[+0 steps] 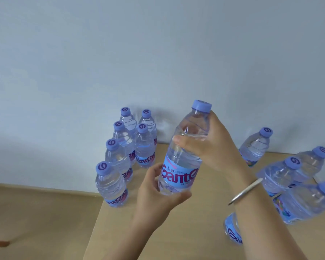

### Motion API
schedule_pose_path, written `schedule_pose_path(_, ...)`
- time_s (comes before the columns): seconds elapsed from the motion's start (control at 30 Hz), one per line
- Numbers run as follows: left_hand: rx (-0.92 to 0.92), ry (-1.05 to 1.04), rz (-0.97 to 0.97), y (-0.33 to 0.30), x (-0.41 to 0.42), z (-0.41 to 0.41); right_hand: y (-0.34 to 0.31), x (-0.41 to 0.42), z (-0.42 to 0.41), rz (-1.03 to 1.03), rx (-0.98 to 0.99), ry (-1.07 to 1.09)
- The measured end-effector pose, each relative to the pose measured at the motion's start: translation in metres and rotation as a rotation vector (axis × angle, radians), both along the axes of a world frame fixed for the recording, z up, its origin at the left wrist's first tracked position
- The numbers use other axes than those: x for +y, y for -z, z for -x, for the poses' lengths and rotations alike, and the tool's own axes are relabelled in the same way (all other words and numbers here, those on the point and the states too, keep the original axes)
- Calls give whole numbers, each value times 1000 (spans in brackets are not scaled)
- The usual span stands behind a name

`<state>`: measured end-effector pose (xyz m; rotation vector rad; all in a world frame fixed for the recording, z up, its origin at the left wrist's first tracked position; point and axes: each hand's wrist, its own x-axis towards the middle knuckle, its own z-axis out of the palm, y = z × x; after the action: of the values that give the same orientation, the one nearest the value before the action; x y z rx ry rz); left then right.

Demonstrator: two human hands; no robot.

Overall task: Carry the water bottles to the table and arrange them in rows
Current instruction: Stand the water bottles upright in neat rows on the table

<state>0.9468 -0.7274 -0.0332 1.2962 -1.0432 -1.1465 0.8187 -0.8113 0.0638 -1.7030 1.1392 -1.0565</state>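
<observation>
A clear water bottle (184, 151) with a blue cap and blue label hangs above the wooden table (176, 231), held by both hands. My left hand (158, 194) grips its base from below. My right hand (212, 145) wraps its upper body just under the cap. On the table's left stand several matching bottles (118, 156) in two rows running back to the wall. Several more bottles (281, 175) stand loosely grouped at the right. One bottle (233, 231) is partly hidden behind my right forearm.
A pale wall (158, 53) rises directly behind the table. The table's left edge (98, 222) drops to a wooden floor (36, 222). A silver bangle (246, 190) sits on my right wrist. Bare tabletop lies between the two groups of bottles.
</observation>
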Motion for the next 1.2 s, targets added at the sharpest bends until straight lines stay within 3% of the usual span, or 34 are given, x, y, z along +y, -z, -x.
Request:
schedule_pose_path(0.27, -71, 14, -46, 23, 16, -29, 24, 7, -24, -122, 36, -273)
schedule_pose_path(0.57, 7, -58, -36, 38, 19, -43, 15, -2, -48, -126, 305, -409)
schedule_pose_path(1.2, -102, -170, -410, 108, 14, -49, 94, -12, -85, -160, 355, -194)
